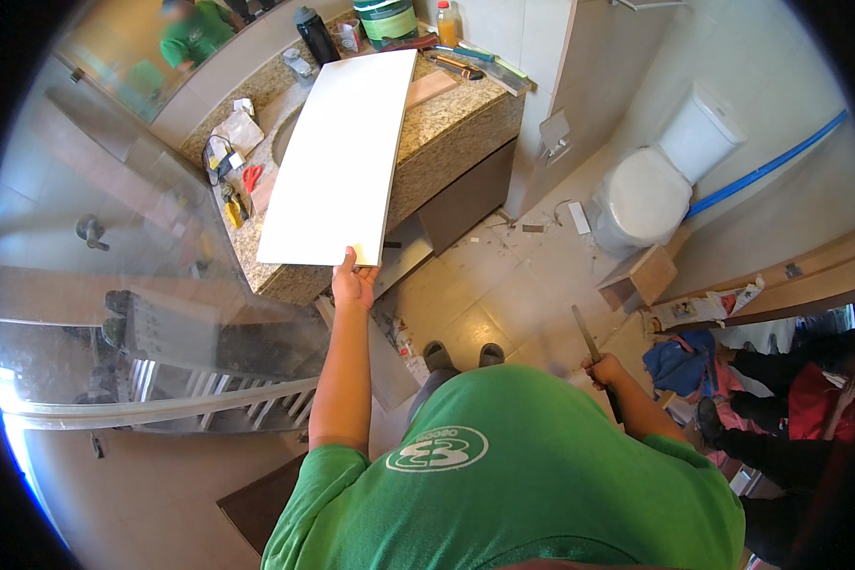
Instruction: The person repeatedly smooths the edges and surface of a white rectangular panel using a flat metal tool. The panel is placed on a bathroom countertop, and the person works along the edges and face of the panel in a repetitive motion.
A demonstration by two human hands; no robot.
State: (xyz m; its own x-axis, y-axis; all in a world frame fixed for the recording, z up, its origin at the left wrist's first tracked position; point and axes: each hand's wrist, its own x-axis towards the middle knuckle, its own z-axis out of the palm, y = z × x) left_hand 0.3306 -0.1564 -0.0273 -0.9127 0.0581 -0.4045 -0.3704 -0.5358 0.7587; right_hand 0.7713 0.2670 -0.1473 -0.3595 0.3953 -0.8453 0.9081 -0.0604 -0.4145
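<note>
A long white board (342, 157) lies across the granite counter, covering part of the sink, its near end sticking out past the counter's edge. My left hand (354, 282) grips that near end, thumb on the top face and the fingers underneath, mostly hidden. Low on the right, away from the board, my right hand (603, 371) is closed around a long narrow file-like tool (584, 328). Its thin greyish end points up and forward, while a dark part shows behind the fist; its exact kind is unclear.
Red-handled scissors (252, 178), yellow-handled pliers (235, 209), a black bottle (315, 35) and a green tub (387, 21) stand or lie on the counter (456, 119). A glass panel is at left, a toilet (641, 195) at right. Debris litters the floor; another person's legs (779, 456) show lower right.
</note>
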